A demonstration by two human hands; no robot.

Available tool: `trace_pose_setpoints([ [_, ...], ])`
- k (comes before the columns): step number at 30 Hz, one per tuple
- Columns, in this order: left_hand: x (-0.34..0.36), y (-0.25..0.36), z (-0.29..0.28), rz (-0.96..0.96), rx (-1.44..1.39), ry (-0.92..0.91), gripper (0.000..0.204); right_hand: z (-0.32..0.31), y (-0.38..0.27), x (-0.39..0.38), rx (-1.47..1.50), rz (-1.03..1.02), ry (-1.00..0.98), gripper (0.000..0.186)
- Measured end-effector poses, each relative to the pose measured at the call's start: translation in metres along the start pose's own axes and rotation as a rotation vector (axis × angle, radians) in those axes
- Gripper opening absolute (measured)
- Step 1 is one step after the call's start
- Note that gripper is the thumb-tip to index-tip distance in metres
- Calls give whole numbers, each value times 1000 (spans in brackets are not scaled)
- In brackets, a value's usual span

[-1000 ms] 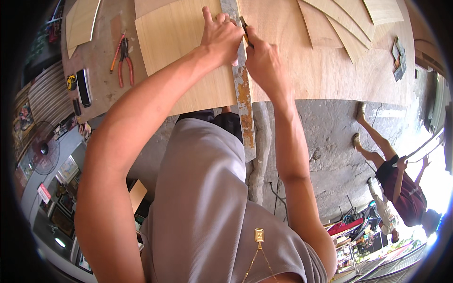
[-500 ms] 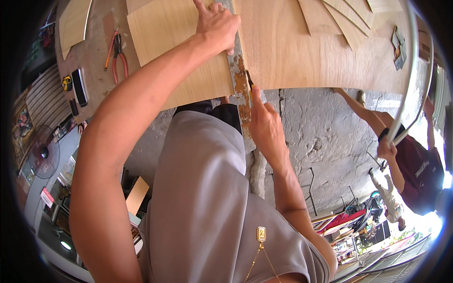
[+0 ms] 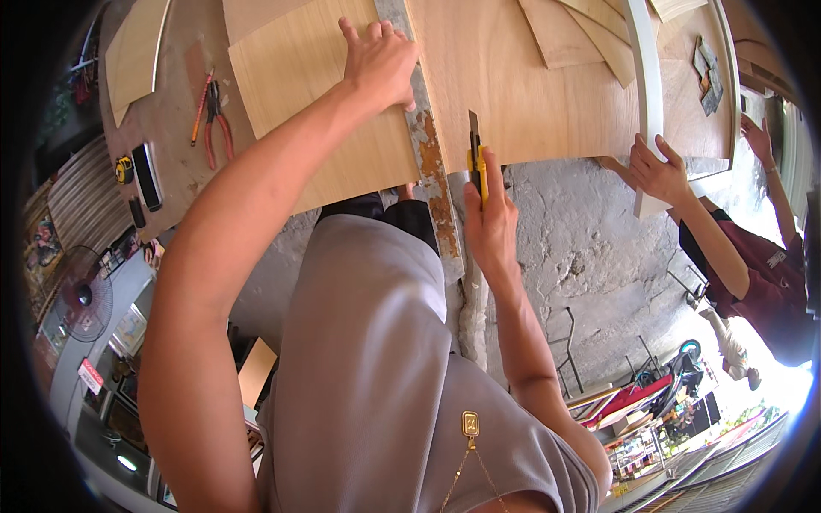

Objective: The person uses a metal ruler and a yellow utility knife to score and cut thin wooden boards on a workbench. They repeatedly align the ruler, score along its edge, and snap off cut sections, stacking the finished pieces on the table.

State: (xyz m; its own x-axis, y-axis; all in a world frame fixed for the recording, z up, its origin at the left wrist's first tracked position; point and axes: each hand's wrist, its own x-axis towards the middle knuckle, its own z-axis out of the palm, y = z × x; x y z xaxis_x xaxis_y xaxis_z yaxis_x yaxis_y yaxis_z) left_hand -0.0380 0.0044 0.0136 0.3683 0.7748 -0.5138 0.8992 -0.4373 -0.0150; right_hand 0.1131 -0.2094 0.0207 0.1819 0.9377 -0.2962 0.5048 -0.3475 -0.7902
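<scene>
My left hand [image 3: 380,67] presses down with fingers apart on a light plywood sheet [image 3: 333,137] and the edge of a long metal straightedge [image 3: 438,171]. The straightedge is grey with patches of worn orange-brown, and its near end sticks out past the plywood. My right hand [image 3: 494,224] grips a yellow and black utility knife [image 3: 481,175], blade out and pointing away from me. The knife is just right of the straightedge, apart from it, over the near edge of a larger plywood sheet [image 3: 530,120].
Red-handled pliers [image 3: 219,128], a pencil [image 3: 203,107], a phone [image 3: 147,177] and a yellow tape measure [image 3: 125,169] lie at left. Plywood offcuts [image 3: 564,38] lie at far right. Another person [image 3: 744,265] at right holds a white frame [image 3: 647,94] over the sheet.
My right hand has pulled the knife off the straightedge's side, slightly right, with its blade now in plain view. The other person's white frame has swung left over the plywood.
</scene>
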Motion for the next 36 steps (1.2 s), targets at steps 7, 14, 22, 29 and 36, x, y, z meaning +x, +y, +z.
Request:
trace_pose_setpoints([
  [7,-1,-14,19,53,10,152,103,56,23,-43,280,201,76,56],
  [14,15,-69,82,156,-464,700,67,-6,69,-11,165,239,295,56],
  [22,53,-81,90,79,-269,937,44,-28,40,40,586,172,307,38],
  [29,50,-78,83,56,-301,907,44,27,-26,137,452,216,72,20],
  [36,46,-76,79,21,-353,856,42,56,-53,201,134,-40,26,23],
])
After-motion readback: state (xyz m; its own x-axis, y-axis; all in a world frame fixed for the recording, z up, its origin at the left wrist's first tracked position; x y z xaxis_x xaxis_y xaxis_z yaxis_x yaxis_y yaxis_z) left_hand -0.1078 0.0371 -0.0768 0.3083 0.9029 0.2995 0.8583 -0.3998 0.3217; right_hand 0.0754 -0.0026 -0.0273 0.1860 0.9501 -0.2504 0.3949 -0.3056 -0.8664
